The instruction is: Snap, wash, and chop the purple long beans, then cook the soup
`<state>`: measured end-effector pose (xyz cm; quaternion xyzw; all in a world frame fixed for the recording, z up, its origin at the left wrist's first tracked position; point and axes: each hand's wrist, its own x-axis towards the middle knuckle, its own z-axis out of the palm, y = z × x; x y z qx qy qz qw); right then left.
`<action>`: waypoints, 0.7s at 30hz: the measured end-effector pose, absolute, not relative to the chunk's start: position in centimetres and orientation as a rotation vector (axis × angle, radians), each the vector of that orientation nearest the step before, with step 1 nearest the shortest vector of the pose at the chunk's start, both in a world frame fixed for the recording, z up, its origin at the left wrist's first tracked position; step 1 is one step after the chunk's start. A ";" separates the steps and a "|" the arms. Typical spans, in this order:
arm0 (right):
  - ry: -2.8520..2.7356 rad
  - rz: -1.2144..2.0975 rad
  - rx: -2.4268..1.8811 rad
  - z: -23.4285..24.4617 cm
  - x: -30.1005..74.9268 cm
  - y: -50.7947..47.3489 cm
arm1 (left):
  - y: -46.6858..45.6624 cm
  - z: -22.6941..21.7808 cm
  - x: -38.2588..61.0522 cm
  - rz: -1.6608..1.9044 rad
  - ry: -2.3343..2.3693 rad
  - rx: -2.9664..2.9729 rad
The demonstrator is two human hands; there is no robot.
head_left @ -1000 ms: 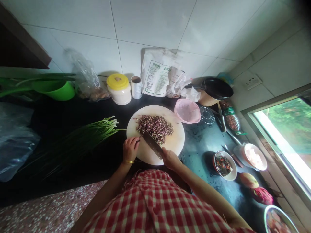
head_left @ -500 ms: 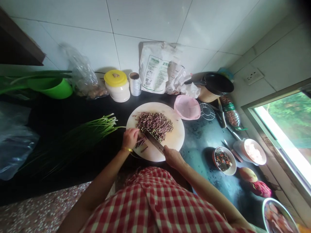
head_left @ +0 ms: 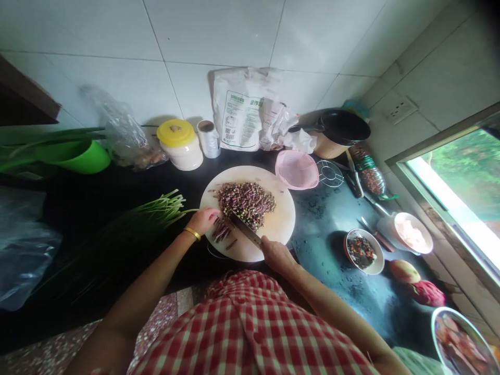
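On the round white cutting board (head_left: 279, 229) lies a heap of chopped purplish pieces with pale green ends (head_left: 248, 200), like cut long beans. A few longer purple lengths (head_left: 222, 230) rest at the board's lower left. My right hand (head_left: 276, 255) grips a kitchen knife (head_left: 247, 230) by its handle, which the fingers cover. Its blade slants up-left across the board, the tip at the heap's lower edge. Over the board's left rim, my left hand (head_left: 204, 221) has its fingers drawn together beside the longer lengths; whatever is between them is hidden.
Green onions (head_left: 166, 208) lie left of the board. Behind it stand a yellow-lidded jar (head_left: 179, 143), a plastic-film roll (head_left: 209, 138), a white bag (head_left: 238, 114) and a pink basket (head_left: 297, 170). To the right are a bowl (head_left: 378, 266), a white pot (head_left: 412, 233) and fruit (head_left: 405, 271).
My left hand has drawn left, away from the blade and the longer lengths, which now show more fully. The knife stays almost in place in my right hand. The camera view has tilted slightly.
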<state>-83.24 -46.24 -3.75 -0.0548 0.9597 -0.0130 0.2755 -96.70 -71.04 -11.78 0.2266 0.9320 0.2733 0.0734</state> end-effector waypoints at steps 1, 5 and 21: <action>2.577 -0.038 -0.146 -3.8 -83.2 -46.2 | -70.8 -11.5 -97.3 0.791 2.862 0.639; 2.580 -0.035 -0.141 -3.8 -83.3 -46.2 | -68.8 -10.4 -99.8 0.491 3.070 0.422; 2.604 -0.059 -0.175 -4.1 -83.2 -45.9 | -69.5 -9.3 -100.7 0.271 2.789 0.286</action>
